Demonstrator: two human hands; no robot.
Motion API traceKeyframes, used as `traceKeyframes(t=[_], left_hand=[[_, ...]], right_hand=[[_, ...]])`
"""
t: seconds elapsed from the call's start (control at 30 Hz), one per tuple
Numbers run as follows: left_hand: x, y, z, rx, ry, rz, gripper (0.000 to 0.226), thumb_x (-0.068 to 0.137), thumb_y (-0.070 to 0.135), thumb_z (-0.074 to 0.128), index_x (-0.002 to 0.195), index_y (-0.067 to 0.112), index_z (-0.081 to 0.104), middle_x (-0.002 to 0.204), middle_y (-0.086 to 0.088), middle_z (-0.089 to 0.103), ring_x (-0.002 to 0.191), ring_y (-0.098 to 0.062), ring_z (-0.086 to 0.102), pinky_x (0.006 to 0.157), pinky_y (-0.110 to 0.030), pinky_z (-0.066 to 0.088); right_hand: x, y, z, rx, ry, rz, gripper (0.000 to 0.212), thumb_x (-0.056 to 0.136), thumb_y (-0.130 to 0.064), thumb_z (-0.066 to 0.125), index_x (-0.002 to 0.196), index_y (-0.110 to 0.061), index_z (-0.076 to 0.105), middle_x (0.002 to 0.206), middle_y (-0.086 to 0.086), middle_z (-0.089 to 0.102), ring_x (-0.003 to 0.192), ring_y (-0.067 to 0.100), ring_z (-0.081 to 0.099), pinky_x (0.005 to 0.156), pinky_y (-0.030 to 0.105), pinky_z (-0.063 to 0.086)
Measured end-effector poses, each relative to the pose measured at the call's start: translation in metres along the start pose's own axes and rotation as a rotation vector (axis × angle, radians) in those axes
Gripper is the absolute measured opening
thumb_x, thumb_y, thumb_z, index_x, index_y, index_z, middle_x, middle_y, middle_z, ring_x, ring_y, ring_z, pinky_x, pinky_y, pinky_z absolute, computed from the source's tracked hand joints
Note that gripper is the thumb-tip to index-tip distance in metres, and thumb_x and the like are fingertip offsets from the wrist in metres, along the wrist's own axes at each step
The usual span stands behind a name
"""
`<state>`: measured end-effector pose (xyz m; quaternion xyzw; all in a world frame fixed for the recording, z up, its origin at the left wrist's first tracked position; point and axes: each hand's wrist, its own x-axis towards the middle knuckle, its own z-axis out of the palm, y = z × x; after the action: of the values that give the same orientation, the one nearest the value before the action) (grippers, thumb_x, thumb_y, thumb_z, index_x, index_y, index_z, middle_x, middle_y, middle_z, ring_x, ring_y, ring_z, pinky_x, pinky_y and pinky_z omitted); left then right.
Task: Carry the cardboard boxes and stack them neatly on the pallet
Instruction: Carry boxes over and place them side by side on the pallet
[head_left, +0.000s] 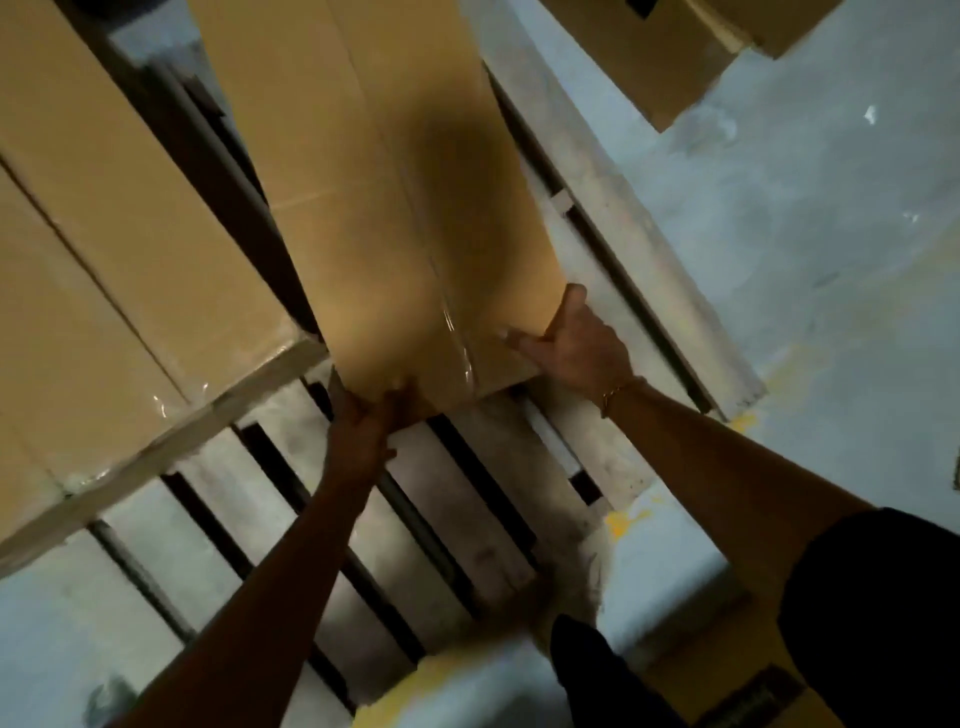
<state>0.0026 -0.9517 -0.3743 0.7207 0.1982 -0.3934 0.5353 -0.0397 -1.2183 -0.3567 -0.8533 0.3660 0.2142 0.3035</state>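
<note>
The left hand (363, 421) and right hand (576, 343) grasp the near corners of 1 long cardboard box (374, 208), reaching to 12 o'clock over the pallet (639, 270). A second box (104, 234) lies at 9 o'clock.

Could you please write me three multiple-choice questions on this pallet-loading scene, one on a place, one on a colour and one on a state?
1. Where is the neighbouring taped box relative to the held cardboard box?
A) to its left on the pallet
B) stacked on top of it
C) underneath it

2. What colour is the pallet?
A) blue
B) whitish grey
C) red

3. What are the left hand and right hand doing?
A) hanging free
B) holding a tape roll
C) gripping the held box's near end

Answers:
1 A, it lies on the slats left of the held box.
2 B, pale slats show beside and below the box.
3 C, both hands clasp the near end.
</note>
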Motion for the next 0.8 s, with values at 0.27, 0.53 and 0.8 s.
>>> traceKeyframes(t=[0.27, 0.53, 0.8], left_hand=[[-0.002, 0.019, 0.015, 0.165, 0.152, -0.183, 0.086, 0.092, 0.061, 0.064, 0.155, 0.028, 0.015, 0.143, -0.003, 0.046, 0.124, -0.036, 0.055, 0.077, -0.052, 0.057], [-0.006, 0.029, 0.018, 0.023, 0.127, -0.292, 0.088, 0.091, 0.054, 0.067, 0.153, 0.028, 0.011, 0.147, -0.01, 0.043, 0.111, -0.044, 0.063, 0.064, -0.051, 0.058], [-0.002, 0.028, 0.02, 0.0, 0.129, -0.248, 0.076, 0.094, 0.047, 0.067, 0.147, 0.024, 0.018, 0.132, -0.011, 0.045, 0.095, -0.037, 0.064, 0.061, -0.046, 0.054]], right_hand=[[0.031, 0.022, -0.001, 0.222, -0.306, 0.0, 0.115, 0.045, -0.099, 0.062, 0.135, -0.046, 0.012, 0.138, 0.002, 0.056, 0.117, 0.028, 0.061, 0.097, 0.049, 0.055], [0.03, 0.019, -0.006, 0.098, -0.369, 0.051, 0.128, 0.044, -0.105, 0.052, 0.146, -0.043, 0.005, 0.14, 0.003, 0.053, 0.119, 0.032, 0.059, 0.098, 0.05, 0.052], [0.028, 0.019, -0.004, 0.104, -0.333, 0.044, 0.123, 0.043, -0.105, 0.052, 0.142, -0.043, 0.012, 0.136, 0.003, 0.051, 0.114, 0.031, 0.059, 0.092, 0.05, 0.056]])
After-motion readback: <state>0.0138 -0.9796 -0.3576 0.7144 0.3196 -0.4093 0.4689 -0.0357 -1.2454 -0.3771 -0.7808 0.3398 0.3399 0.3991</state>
